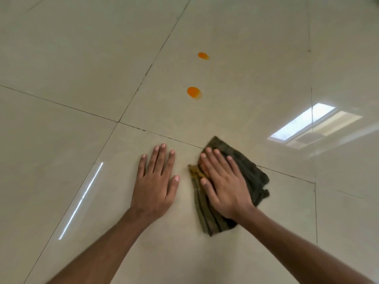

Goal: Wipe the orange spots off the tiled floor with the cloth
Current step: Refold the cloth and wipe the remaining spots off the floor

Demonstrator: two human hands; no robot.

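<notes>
my right hand (224,186) lies flat with fingers spread on the dark green cloth (242,181), pressing it to the tiled floor (61,78) rather than pinching it. the folded cloth straddles a grout line just ahead of me, and its left edge (195,173) already carries an orange-yellow stain, so i judge some wiping is done. my left hand (156,182) rests just beside it, palm down on bare tile, fingers spread, holding nothing, propping me up. two orange spots are left on the tile beyond: the nearer orange spot (193,92) and the farther orange spot (203,55), both well apart from the cloth and untouched. whether anything remains under the cloth i cannot tell. the job looks partway through.
</notes>
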